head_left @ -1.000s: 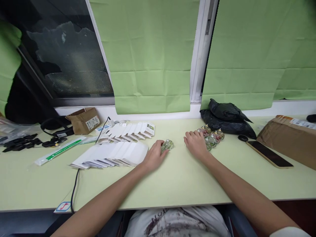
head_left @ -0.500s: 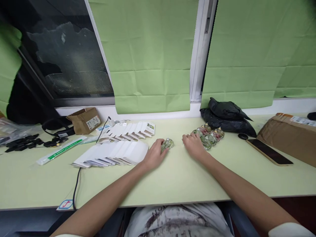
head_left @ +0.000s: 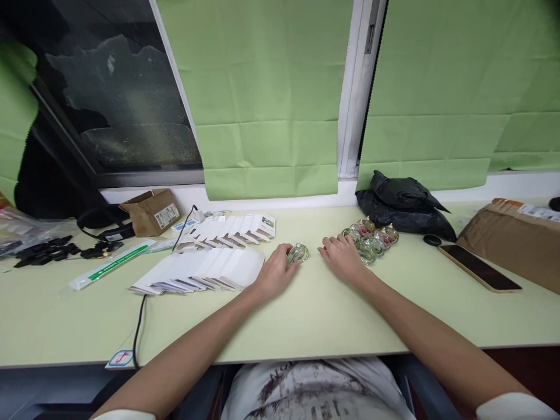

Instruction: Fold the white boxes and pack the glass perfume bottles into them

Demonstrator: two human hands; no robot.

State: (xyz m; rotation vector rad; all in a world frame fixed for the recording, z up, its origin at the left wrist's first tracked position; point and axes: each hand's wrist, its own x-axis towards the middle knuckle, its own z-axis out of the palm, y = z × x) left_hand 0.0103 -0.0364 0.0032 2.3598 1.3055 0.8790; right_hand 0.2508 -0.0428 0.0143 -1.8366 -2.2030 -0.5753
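Observation:
My left hand (head_left: 275,272) rests on the pale green table (head_left: 306,315), its fingers curled around a small glass ornament (head_left: 297,254) with green swirls. My right hand (head_left: 342,257) lies flat on the table just to the right, fingers spread and holding nothing. Right beside it sits a cluster of several similar glass ornaments (head_left: 371,241), green and pink. Left of my left hand lies a fanned row of white envelopes (head_left: 199,270), with a second fanned row of small white cards (head_left: 231,229) behind it.
A black plastic bag (head_left: 400,203) lies behind the ornaments. A phone (head_left: 479,267) and a brown parcel (head_left: 511,240) sit at right. At left are a small cardboard box (head_left: 151,211), black headphones (head_left: 98,224), a green-striped packet (head_left: 111,265) and a black cable (head_left: 139,326).
My right hand has slid a little to the left, away from the ornament cluster and closer to my left hand. My left hand stays on the single ornament.

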